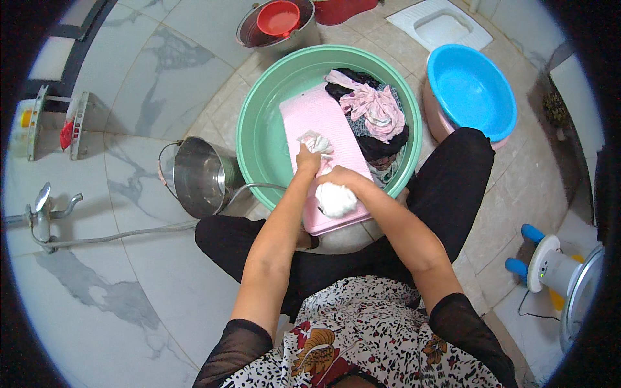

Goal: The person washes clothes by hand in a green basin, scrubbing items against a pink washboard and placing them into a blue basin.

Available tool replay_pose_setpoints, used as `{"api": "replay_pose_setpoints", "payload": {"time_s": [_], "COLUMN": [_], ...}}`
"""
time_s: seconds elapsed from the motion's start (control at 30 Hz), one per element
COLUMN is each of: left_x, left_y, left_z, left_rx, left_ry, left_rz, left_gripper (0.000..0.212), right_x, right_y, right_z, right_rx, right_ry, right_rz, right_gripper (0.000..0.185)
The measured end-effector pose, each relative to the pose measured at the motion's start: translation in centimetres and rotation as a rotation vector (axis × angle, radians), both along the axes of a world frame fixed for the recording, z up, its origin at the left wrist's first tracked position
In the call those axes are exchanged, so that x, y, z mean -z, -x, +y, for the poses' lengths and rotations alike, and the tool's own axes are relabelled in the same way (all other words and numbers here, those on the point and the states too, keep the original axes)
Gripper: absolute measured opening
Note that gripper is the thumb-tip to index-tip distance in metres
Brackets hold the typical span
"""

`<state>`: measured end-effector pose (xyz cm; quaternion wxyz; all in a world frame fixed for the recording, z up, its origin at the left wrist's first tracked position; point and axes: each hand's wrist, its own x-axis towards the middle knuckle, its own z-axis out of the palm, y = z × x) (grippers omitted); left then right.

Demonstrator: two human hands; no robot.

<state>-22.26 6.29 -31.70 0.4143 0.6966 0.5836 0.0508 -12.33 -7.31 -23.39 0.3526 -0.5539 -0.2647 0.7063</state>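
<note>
A pink plastic washboard (310, 109) leans in a large green plastic basin (262, 131), its lower end over the near rim. My left hand (308, 160) is closed on a bunched white cloth (336, 200) at the board's middle. Just below and to the right, my right hand (339, 176) grips the same cloth, whose bulk bulges towards me. A strip of the cloth between the hands looks pinkish. Right of the board, crumpled pink patterned fabric (383, 114) lies on dark garments (383, 149) in the basin.
A metal bucket (199, 177) stands left of the basin, near a wall tap (43, 213) and its hose (121, 234). Behind is another bucket (305, 36) with a red dipper (278, 18). A blue basin (470, 92) stands right, a squat toilet (441, 26) beyond, a fan (558, 271) at far right.
</note>
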Motion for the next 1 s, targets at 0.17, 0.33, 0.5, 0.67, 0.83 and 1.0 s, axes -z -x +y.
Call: {"api": "replay_pose_setpoints", "payload": {"time_s": [0.17,0.33,0.5,0.67,0.83,1.0], "left_x": [0.8,-2.0,-7.4,-3.0,-4.8,-8.7], "left_y": [-0.1,-0.9,1.9,5.0,0.7,-3.3], "left_z": [-1.7,-4.7,-3.1,-5.2,-7.3,-5.3], "left_rx": [0.021,0.244,-0.230,-0.688,-0.509,-0.662], "left_ry": [-0.023,0.550,0.940,0.851,0.894,0.895], "left_rz": [0.090,-0.328,-0.971,-1.188,-1.424,-1.499], "left_gripper": [0.056,0.065,0.075,0.045,0.073,0.059], "right_x": [5.2,4.2,1.0,-2.6,-4.3,-2.3], "right_y": [-2.2,-1.4,-1.3,-0.6,0.1,-0.3], "right_z": [0.7,-0.5,-2.2,-3.0,-4.4,-4.9], "right_rx": [0.272,0.251,0.324,0.502,0.456,0.303], "right_ry": [0.052,0.018,-0.025,-0.262,-0.715,-0.747], "right_rz": [1.108,1.189,1.133,0.752,-0.306,-0.938], "right_gripper": [0.042,0.039,0.032,0.027,0.025,0.025]}}
